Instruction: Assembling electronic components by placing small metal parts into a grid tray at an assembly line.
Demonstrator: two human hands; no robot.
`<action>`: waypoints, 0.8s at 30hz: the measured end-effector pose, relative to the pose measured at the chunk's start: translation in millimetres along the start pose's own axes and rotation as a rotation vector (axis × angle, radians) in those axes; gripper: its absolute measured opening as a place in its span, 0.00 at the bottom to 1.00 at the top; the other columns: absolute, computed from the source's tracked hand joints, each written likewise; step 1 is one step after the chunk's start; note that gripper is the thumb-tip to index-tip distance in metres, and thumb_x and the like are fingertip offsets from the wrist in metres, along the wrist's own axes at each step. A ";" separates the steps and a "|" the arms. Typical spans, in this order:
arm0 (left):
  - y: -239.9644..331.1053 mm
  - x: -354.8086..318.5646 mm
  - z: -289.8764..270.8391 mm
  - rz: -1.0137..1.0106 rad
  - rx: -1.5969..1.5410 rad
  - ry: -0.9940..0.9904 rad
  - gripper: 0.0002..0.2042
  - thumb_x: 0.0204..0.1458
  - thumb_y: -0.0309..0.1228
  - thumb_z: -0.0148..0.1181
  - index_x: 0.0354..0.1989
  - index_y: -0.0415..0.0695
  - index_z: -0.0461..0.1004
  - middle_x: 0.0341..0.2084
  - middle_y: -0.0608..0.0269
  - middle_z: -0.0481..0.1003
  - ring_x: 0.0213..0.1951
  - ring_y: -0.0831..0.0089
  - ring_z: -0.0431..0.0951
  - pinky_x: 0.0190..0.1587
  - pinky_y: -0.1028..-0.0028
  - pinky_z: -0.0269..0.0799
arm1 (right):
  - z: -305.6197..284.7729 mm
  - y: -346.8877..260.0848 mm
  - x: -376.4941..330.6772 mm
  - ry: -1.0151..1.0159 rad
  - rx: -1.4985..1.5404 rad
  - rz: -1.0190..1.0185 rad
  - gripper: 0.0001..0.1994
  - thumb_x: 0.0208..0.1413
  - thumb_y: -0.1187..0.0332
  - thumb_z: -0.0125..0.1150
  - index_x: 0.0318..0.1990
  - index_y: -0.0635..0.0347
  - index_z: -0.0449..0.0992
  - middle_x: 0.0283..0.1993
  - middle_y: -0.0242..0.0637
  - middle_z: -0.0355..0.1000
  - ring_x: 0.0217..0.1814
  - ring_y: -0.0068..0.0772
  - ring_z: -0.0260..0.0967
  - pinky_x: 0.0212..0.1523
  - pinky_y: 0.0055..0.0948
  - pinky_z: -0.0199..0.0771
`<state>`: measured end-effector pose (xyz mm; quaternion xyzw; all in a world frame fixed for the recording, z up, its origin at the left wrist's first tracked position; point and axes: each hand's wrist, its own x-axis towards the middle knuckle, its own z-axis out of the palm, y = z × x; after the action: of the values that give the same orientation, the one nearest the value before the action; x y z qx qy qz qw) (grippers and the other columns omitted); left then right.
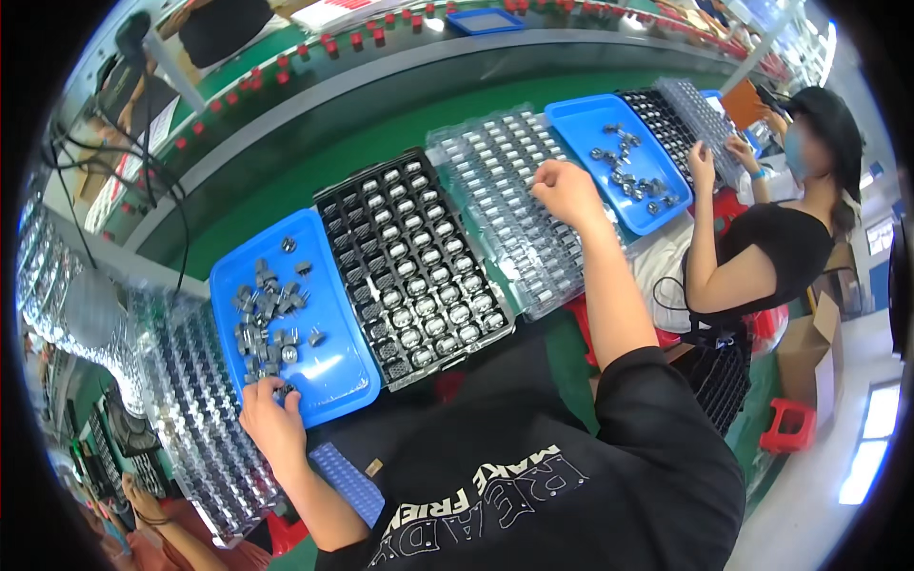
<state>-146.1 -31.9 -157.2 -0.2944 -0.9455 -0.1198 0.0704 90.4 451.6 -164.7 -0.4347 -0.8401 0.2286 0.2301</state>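
My left hand (pixel 273 419) is at the near left corner of a blue tray (pixel 338 381), its fingers closed on a small dark grey part. Several similar grey parts (pixel 267 300) lie loose in that tray. My right hand (pixel 571 195) hovers over a clear plastic blister tray (pixel 514 205) filled with rows of small shiny metal pieces. Its fingertips are pinched together, and what they hold is hidden. Between the two trays lies a black compartment tray (pixel 414 266); many of its pockets hold white-and-silver parts, while its left columns look dark.
A second blue tray (pixel 619 162) with loose parts stands to the right, near a co-worker (pixel 771 238) handling a clear tray. Another filled clear tray (pixel 195 400) is at the left. A blue textured strip (pixel 347 481) lies near my left forearm. A conveyor edge (pixel 381 76) curves behind.
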 end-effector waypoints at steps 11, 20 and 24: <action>15.7 9.5 17.4 0.123 -0.494 0.059 0.15 0.47 0.18 0.62 0.45 0.39 0.76 0.37 0.56 0.74 0.40 0.62 0.75 0.45 0.66 0.70 | 6.3 -34.8 -28.0 0.121 0.223 -0.164 0.06 0.54 0.71 0.66 0.37 0.61 0.79 0.34 0.40 0.78 0.37 0.38 0.77 0.41 0.36 0.76; 94.9 7.4 -0.1 -0.089 -1.727 -0.412 0.26 0.53 0.16 0.57 0.64 0.33 0.66 0.58 0.49 0.72 0.48 0.66 0.79 0.47 0.74 0.77 | 52.9 -131.3 -131.9 -0.341 1.166 0.021 0.10 0.57 0.81 0.62 0.46 0.68 0.77 0.40 0.35 0.77 0.38 0.23 0.77 0.43 0.23 0.78; 106.3 19.0 -25.0 -0.213 -1.990 -0.642 0.26 0.61 0.22 0.55 0.68 0.31 0.60 0.62 0.48 0.67 0.55 0.58 0.78 0.55 0.68 0.77 | 33.0 -160.1 -159.6 -0.417 1.226 0.002 0.12 0.57 0.84 0.61 0.48 0.69 0.76 0.42 0.36 0.77 0.41 0.24 0.77 0.44 0.22 0.77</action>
<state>-99.0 56.4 -109.6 -0.1528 -0.4160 -0.7646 -0.4680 53.4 229.3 -127.3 -0.1716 -0.5840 0.7467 0.2683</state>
